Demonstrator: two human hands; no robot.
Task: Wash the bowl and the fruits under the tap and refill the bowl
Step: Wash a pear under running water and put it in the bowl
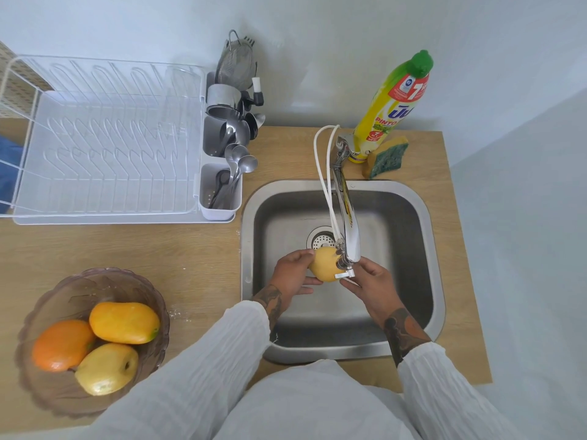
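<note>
From my feed the left hand [293, 273] grips a yellow fruit [324, 265] under the tap [347, 223] spout, over the steel sink [425, 236]. The right hand [370, 285] pinches the small white lever [344, 275] at the spout tip, I think; the spout blocks part of it. Plenty of open basin around both hands. The bowl [63, 293] sits near the counter's front edge, holding a mango [124, 322], an orange [62, 344] and a yellow apple [106, 368]. I can't make out running water.
</note>
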